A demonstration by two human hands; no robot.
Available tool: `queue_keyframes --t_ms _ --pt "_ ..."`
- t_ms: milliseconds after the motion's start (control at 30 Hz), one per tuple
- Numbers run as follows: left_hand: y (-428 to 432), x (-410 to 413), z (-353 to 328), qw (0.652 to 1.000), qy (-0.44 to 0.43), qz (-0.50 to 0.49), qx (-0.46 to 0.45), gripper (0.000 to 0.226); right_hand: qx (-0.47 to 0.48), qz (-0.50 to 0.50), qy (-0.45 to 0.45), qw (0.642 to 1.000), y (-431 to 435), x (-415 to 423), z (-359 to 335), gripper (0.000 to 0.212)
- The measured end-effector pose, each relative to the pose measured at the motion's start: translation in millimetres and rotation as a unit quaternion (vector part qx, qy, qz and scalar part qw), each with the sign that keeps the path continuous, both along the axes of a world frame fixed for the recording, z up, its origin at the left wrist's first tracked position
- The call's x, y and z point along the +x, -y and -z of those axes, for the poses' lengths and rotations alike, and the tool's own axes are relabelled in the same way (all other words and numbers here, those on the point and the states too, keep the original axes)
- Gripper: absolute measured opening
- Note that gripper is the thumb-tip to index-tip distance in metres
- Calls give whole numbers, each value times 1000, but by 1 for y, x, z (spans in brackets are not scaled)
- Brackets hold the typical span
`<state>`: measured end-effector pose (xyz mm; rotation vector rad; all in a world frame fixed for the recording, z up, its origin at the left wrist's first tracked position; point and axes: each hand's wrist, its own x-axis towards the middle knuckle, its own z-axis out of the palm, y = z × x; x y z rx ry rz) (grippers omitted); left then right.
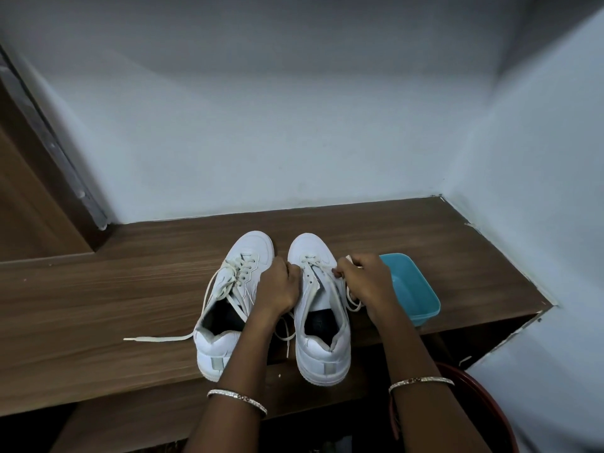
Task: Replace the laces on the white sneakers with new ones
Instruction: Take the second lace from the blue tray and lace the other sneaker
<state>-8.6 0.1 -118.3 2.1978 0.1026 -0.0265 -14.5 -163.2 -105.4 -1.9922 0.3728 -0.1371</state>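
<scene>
**Both hands at the right shoe**

On the wooden counter (98, 289) stood two white sneakers, toes pointing far. The left sneaker (248, 289) gaped half-unlaced, its loose lace (157, 338) trailing left. The left hand (277, 286) gripped the right sneaker (322, 351) by its eyelet edge. The right hand (366, 279) pinched the right lace (313, 260), a teal tub (415, 289) just beyond.

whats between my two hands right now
The laced front of the sneaker nearer the blue tub lies between left hand and right hand; the head view shows it.
</scene>
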Motion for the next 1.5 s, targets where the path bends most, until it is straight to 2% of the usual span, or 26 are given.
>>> queue_keyframes --t_ms 133,367,667,800,867,933,1033,1133,1233,1367,1500 --pt "3 -7 6 999 35 -18 22 19 -32 4 2 999 -3 -4 2 23" --pt "8 -11 5 997 26 -53 59 17 -115 27 24 993 -5 -14 0 37" --pt "1 -9 3 995 2 -41 86 20 -160 17 26 987 -6 -25 6 30" --pt "-2 -7 5 996 57 -57 48 8 -132 -9 14 991 -4 -30 -6 27" --pt "-2 -10 7 992 103 -64 29 6 -94 16 13 995 -2 -30 -22 46" --pt "-1 -13 3 987 134 -73 39 5 -96 32 11 995 -2 -27 -42 52" --pt "-2 -16 2 985 141 -63 72 11 -117 22 -3 993 2 -26 -60 36" --pt "-4 -21 -3 992 112 -7 51 12 -63 -4 -25 998 4 -28 -64 34" --pt "-7 -28 -11 996 65 46 50 31 -14 -25 -2 1000 -1 -36 -58 27" --pt "-5 -36 -19 993 36 71 87 61 -7 -31 -3 999 -9 -51 -51 15" --pt "1 -46 -19 991 68 32 115 49 -17 -63 -22 998 -10 -61 -50 10"
